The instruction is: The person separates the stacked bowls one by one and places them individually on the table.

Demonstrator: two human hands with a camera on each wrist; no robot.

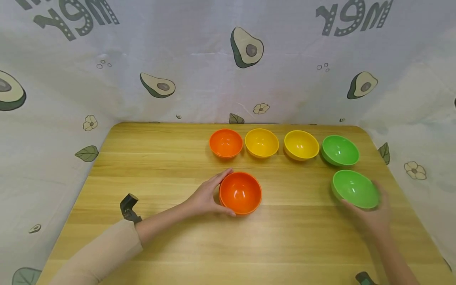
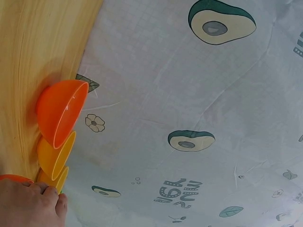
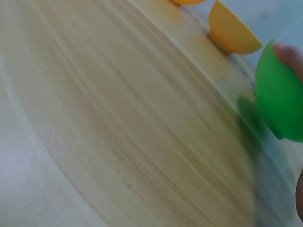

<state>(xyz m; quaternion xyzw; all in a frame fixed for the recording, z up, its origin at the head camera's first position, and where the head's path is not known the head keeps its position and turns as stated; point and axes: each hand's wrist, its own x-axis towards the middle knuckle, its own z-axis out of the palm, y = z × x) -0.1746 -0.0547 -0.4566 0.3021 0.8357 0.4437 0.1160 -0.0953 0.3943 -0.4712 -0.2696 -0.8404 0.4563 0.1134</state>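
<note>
My left hand [image 1: 204, 198] holds a red-orange bowl [image 1: 240, 194] by its left side, thumb at the near side and fingers at the far side. In the left wrist view, the back of this hand [image 2: 33, 205] covers most of that bowl. On the right, my right hand [image 1: 375, 213] grips a light green bowl [image 1: 356, 190] at its near right side. The right wrist view has this green bowl [image 3: 281, 94] tilted over the table, with a thumb [image 3: 289, 56] on its rim and a shadow below.
Along the table's far edge stand an orange bowl [image 1: 226, 143], two yellow bowls [image 1: 261, 143] [image 1: 301, 145] and another green bowl [image 1: 340, 150]. Behind the wooden table [image 1: 160, 158] hangs a pale cloth [image 1: 199, 51] printed with avocados.
</note>
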